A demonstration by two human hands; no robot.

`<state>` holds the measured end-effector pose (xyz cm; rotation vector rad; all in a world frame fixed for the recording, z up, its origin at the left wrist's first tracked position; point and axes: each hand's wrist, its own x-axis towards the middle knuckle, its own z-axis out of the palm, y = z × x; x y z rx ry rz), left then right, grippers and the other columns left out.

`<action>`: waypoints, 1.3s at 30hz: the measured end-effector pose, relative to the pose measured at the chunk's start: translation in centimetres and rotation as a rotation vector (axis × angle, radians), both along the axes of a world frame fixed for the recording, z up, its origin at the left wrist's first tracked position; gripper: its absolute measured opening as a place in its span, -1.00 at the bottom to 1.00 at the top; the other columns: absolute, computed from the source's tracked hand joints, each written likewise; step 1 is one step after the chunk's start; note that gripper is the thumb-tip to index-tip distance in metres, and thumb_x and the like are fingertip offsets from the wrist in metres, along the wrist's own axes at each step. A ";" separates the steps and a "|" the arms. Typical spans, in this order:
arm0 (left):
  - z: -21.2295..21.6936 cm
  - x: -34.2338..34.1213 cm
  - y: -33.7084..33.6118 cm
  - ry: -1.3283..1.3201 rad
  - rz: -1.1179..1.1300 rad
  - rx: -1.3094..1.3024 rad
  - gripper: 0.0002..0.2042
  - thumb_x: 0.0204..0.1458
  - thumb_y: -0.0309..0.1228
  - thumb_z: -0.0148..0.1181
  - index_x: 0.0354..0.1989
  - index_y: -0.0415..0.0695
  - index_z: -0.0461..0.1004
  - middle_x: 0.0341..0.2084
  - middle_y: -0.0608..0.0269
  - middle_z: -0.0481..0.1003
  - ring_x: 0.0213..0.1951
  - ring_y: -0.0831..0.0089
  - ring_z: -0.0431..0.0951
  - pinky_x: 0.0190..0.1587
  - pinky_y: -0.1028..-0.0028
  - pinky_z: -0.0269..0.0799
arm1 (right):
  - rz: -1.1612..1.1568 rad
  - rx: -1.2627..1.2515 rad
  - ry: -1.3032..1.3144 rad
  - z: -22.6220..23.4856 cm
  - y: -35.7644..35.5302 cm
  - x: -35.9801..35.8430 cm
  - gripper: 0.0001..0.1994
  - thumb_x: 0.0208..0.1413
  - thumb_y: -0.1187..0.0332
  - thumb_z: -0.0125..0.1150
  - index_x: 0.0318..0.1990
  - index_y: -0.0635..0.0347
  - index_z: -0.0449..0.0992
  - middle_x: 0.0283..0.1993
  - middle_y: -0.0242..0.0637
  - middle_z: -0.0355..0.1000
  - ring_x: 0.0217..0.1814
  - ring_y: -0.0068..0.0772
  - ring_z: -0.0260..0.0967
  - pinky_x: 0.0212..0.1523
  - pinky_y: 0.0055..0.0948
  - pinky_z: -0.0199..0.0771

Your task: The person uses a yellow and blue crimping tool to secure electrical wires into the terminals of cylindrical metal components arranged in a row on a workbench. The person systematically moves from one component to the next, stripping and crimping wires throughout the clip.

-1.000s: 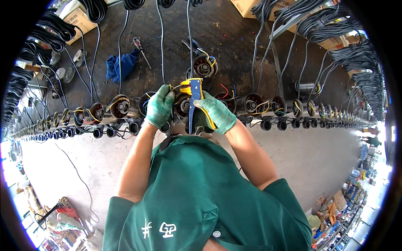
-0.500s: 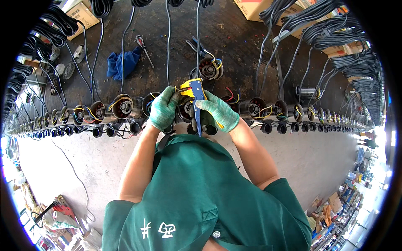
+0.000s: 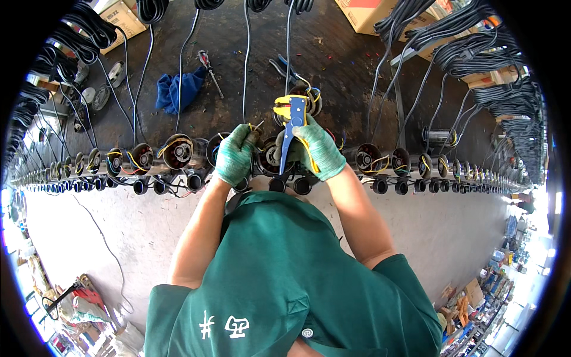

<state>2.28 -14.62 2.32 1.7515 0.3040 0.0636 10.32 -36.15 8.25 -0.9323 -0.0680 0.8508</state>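
Wire stripper (image 3: 291, 122) gripped in right hand (image 3: 318, 149), seemingly.

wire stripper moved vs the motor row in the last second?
No real shift. The blue and yellow wire stripper in the right hand still stands upright over the same motor in the row; the small frame shift looks like head motion.

A crumpled blue cloth (image 3: 180, 89) lies on the dark bench (image 3: 345, 65) beside a screwdriver (image 3: 210, 70); cardboard boxes (image 3: 122, 18) sit behind.
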 end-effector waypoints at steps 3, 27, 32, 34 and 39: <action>0.1 0.0 -0.1 -0.021 -0.005 0.043 -0.76 0.38 -0.41 0.22 0.10 -0.27 0.59 -0.26 0.18 0.69 -0.22 0.52 0.62 -0.11 0.43 0.56 | -0.002 -0.058 -0.054 0.0 -0.5 -0.2 -0.36 0.28 0.37 0.16 0.51 0.19 0.20 0.23 -0.15 0.48 -0.11 -0.34 0.60 0.02 -0.23 0.70; 1.7 -0.1 0.2 -0.367 -0.285 0.547 -0.80 0.10 -0.46 0.35 -0.11 -0.22 0.66 -0.29 0.01 0.63 -0.21 -0.03 0.61 -0.13 0.12 0.52 | -0.049 -0.216 -0.435 -1.0 -0.7 -1.3 -0.37 0.25 0.60 0.23 0.46 0.13 0.21 0.34 -0.39 0.36 0.00 -0.65 0.38 0.15 -0.50 0.50; 1.7 -0.2 0.5 -0.354 -0.350 0.596 -0.80 0.08 -0.44 0.37 -0.13 -0.22 0.66 -0.29 0.05 0.63 -0.22 -0.01 0.59 -0.14 0.12 0.50 | -0.059 -0.457 -0.709 -2.5 2.2 -0.7 -0.26 0.19 0.73 0.23 0.50 0.11 0.16 0.29 -0.30 0.43 0.05 -0.55 0.48 0.14 -0.45 0.56; 2.0 -0.2 0.6 -0.344 -0.354 0.593 -0.81 0.09 -0.45 0.38 -0.13 -0.21 0.67 -0.30 0.05 0.62 -0.21 0.00 0.60 -0.13 0.15 0.52 | -0.058 -0.549 -0.766 -3.3 2.1 -0.4 -0.26 0.18 0.73 0.23 0.50 0.12 0.17 0.32 -0.32 0.42 0.09 -0.55 0.45 0.18 -0.46 0.52; 0.9 -0.6 0.5 -0.273 -0.200 0.348 -0.83 0.15 -0.50 0.37 -0.09 -0.21 0.66 -0.28 0.02 0.62 -0.19 0.07 0.64 -0.10 0.24 0.55 | -0.089 -0.506 -0.817 -3.2 2.4 0.3 -0.35 0.22 0.63 0.23 0.46 0.18 0.18 0.32 -0.26 0.42 0.11 -0.46 0.44 0.20 -0.39 0.49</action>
